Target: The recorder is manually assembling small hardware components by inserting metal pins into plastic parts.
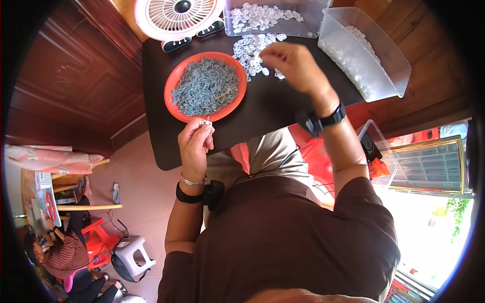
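My left hand (196,143) is closed at the near rim of an orange-red plate (171,107), pinching a small white plastic piece (206,122). A thin screw seems to stand up from that piece. Heaped on the plate are many small grey metal screws (206,83). My right hand (298,66) hovers over the right side of a loose pile of small white oval plastic pieces (246,49), some showing holes. Its thumb and fingers are drawn together at the pile's edge; whatever lies between the fingertips is too small to make out.
On the black table (275,103) a pink-and-white fan (179,20) stands at the back left. A clear bin (277,33) of white pieces is behind the pile. Another clear bin (374,76) sits at the right edge. A person (65,255) sits far left beside stools.
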